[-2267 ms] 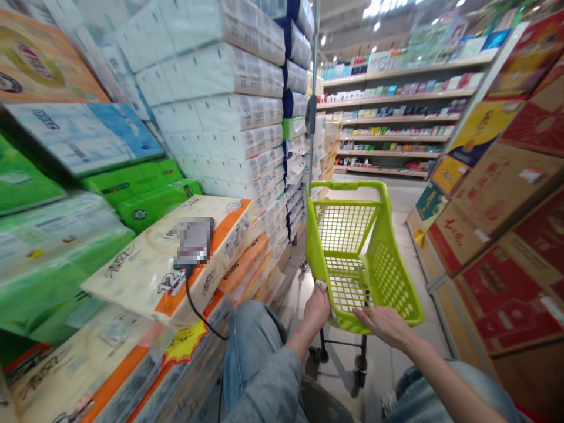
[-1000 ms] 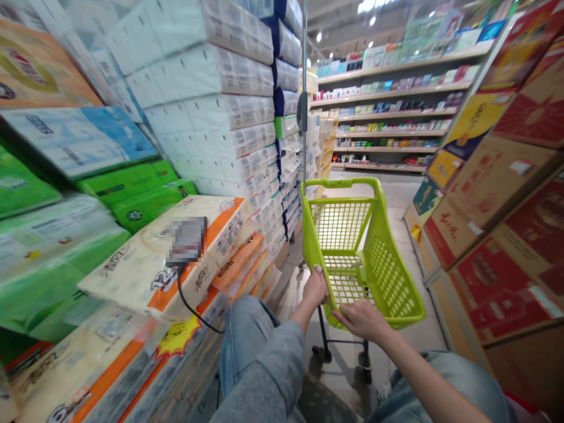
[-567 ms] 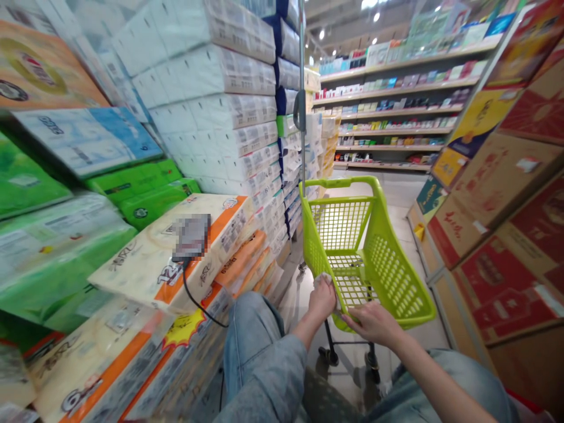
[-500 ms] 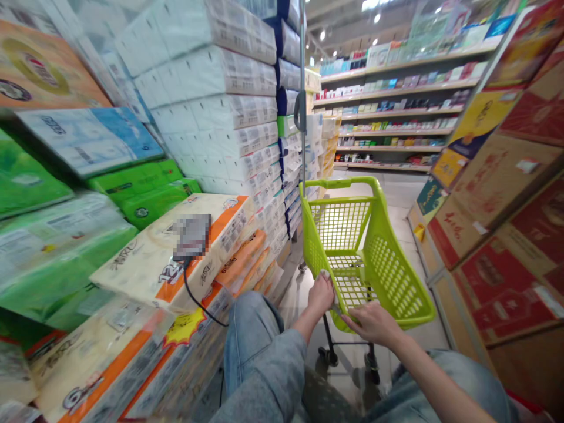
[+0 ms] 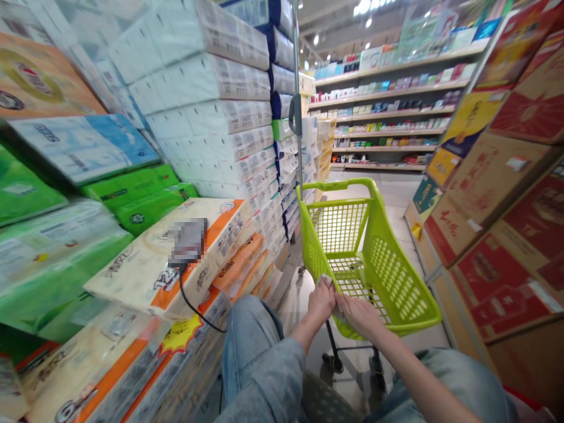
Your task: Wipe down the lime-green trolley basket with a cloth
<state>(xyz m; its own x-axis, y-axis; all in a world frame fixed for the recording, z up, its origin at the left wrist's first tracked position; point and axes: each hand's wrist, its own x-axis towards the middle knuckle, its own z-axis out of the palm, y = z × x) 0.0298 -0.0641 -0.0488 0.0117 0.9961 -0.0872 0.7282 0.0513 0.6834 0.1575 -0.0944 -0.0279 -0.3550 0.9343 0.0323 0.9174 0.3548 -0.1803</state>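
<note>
A lime-green shopping cart [image 5: 408, 296] with a lattice basket stands right in front of my knees. My left hand [image 5: 321, 301] is closed at the near left corner of its rim, with a crumpled white wipe [image 5: 325, 280] showing at the fingertips. Close beside it, my right hand [image 5: 359, 314] has its fingers drawn together at the same rim, almost touching the left. A bit of the whitish material shows below the right fingers, which appear to pinch it. The exact grip of the right fingertips is partly hidden.
Tissue packs [image 5: 207, 229] are stacked at my left, with a blurred-out device on a black cable [image 5: 189, 299] on top. A tall stack of white packs [image 5: 185, 88] rises behind them. Cartons [image 5: 489, 194] line the right side; shelves [image 5: 396, 111] stand beyond a grey pole [image 5: 300, 158].
My right hand has moved left along the cart's rim to my left hand, and its fingers have drawn together. The left hand stays at the corner. The view has shifted slightly.
</note>
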